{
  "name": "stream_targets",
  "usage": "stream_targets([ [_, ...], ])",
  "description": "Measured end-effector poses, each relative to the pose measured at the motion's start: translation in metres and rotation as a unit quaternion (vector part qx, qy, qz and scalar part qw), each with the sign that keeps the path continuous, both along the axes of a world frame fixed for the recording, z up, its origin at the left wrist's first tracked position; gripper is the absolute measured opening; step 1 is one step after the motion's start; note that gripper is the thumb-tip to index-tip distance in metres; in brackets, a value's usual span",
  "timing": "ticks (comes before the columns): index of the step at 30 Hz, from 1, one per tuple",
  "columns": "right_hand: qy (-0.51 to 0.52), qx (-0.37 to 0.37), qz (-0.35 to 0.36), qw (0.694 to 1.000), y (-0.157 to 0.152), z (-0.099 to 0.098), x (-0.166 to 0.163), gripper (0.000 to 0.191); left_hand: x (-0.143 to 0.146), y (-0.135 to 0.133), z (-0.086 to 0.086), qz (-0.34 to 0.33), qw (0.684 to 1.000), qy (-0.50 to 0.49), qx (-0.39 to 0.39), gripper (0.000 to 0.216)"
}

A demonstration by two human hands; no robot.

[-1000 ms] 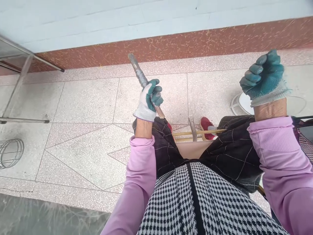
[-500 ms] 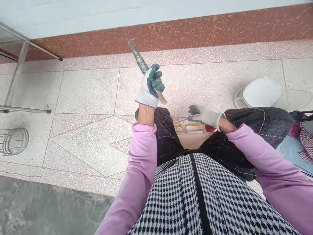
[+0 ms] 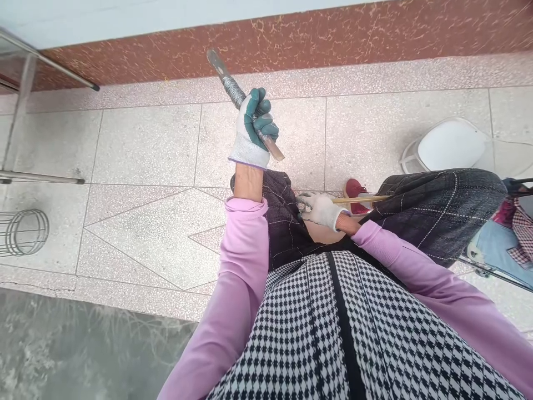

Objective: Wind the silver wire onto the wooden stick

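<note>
My left hand [image 3: 252,130], in a white and green glove, is raised above my left knee and grips a long metal blade tool [image 3: 227,83] with wire wound round its shaft; the tool slants up to the left. My right hand [image 3: 320,208], gloved the same way, is low between my knees with its fingers curled round the near end of a thin bamboo strip [image 3: 366,198]. The strip runs to the right across my dark checked trouser leg [image 3: 437,205]. A small metal part shows at my right fingertips; what it is stays unclear.
A red shoe [image 3: 353,191] rests on the speckled tile floor [image 3: 145,150]. A white round seat [image 3: 452,145] stands at the right, a wire cage [image 3: 23,230] at the left, and metal frame legs [image 3: 25,83] at the upper left. A red-brown skirting [image 3: 333,39] lines the wall.
My right hand came down from a raised fist at the upper right to between my knees and closed on the bamboo strip. My left hand lifted the tool slightly.
</note>
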State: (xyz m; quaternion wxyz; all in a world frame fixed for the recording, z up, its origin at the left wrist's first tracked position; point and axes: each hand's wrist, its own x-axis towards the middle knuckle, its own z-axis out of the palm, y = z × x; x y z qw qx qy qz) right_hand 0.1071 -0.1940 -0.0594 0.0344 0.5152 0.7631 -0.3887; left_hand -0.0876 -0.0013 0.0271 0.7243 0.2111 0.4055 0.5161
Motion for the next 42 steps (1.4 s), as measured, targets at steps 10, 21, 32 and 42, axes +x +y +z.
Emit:
stream_targets([
  [10, 0.195, -0.04, -0.224, 0.954, 0.012, 0.019, 0.029, 0.03, -0.006, -0.006, 0.013, 0.065, 0.997, -0.034, 0.003, 0.038],
  [21, 0.506, -0.073, -0.358, 0.781, 0.081, 0.162, 0.113, 0.045, 0.042, -0.041, 0.034, -0.046, 0.996, 0.075, 0.025, 0.025],
  [32, 0.574, -0.348, -0.258, 0.694, -0.026, 0.096, 0.004, 0.04, 0.042, -0.102, 0.006, 0.013, 0.999, 0.038, 0.026, 0.023],
  [42, 0.531, -0.396, -0.23, 0.713, -0.05, 0.092, -0.014, 0.039, 0.036, -0.119, -0.004, 0.063, 0.997, -0.039, 0.015, 0.02],
])
